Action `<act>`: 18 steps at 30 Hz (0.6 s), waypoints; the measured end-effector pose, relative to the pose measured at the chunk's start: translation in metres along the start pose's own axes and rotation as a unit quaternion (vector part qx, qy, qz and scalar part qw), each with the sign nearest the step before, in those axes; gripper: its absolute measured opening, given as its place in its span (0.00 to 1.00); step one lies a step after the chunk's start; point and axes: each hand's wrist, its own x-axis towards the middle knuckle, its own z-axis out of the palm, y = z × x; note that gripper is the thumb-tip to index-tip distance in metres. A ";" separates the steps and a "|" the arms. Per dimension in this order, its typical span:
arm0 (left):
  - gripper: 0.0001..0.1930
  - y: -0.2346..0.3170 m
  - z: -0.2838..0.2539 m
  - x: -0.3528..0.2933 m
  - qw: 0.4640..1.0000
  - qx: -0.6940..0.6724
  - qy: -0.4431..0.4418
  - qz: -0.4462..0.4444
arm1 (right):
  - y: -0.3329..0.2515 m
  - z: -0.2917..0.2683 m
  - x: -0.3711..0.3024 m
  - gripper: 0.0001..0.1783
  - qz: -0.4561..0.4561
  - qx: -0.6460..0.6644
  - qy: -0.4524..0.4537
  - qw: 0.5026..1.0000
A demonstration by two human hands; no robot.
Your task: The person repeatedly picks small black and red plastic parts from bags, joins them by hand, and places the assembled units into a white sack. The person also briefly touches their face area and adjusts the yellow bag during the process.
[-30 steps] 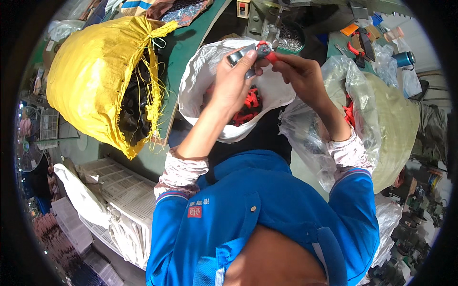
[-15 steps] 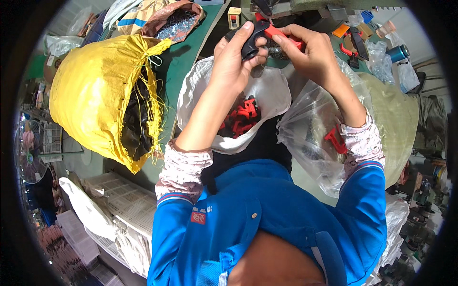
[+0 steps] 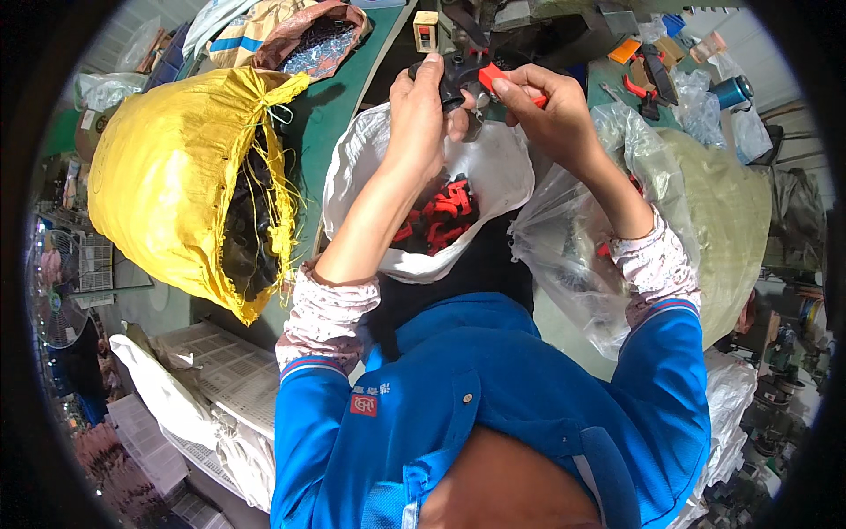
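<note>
Above the far rim of a white sack [image 3: 520,176], my left hand [image 3: 419,123] is closed around a black curved plastic part [image 3: 454,81]. Fingers and thumb of my right hand [image 3: 555,110] pinch a red plastic piece [image 3: 490,76], whose end meets the black part. Whether the two are joined I cannot tell. A dark machine arm [image 3: 465,25] stands just beyond the held parts. Below my wrists, several red and black plastic parts [image 3: 449,204] lie inside the white sack.
A yellow woven sack [image 3: 167,176] of black parts lies at left. Behind it, an open bag [image 3: 322,44] holds small metal pieces. Clear plastic bags [image 3: 573,229] stand at right, under my right forearm. A blue cylinder [image 3: 733,90] and red-black parts [image 3: 648,88] sit at far right.
The black part has turned in my left hand and sits closer to the machine arm. My right hand has moved slightly left and down with the red piece.
</note>
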 end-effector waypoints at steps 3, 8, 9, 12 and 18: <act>0.17 0.002 0.000 0.000 1.000 0.000 0.004 -0.013 | 0.000 0.002 0.000 0.12 -0.004 0.007 0.010 1.000; 0.16 0.012 0.003 -0.001 0.999 -0.034 -0.008 -0.019 | -0.013 -0.001 0.004 0.14 0.000 0.023 0.027 0.999; 0.16 0.021 0.008 0.000 0.999 -0.048 -0.010 -0.007 | -0.019 -0.003 0.008 0.15 -0.005 0.024 0.042 0.999; 0.15 0.028 0.000 0.006 0.997 -0.044 -0.038 0.045 | -0.026 0.002 0.015 0.17 -0.009 0.059 0.026 0.998; 0.24 0.002 -0.057 -0.032 0.999 -0.040 0.005 -0.029 | -0.006 0.044 -0.014 0.15 -0.147 -0.039 0.030 0.988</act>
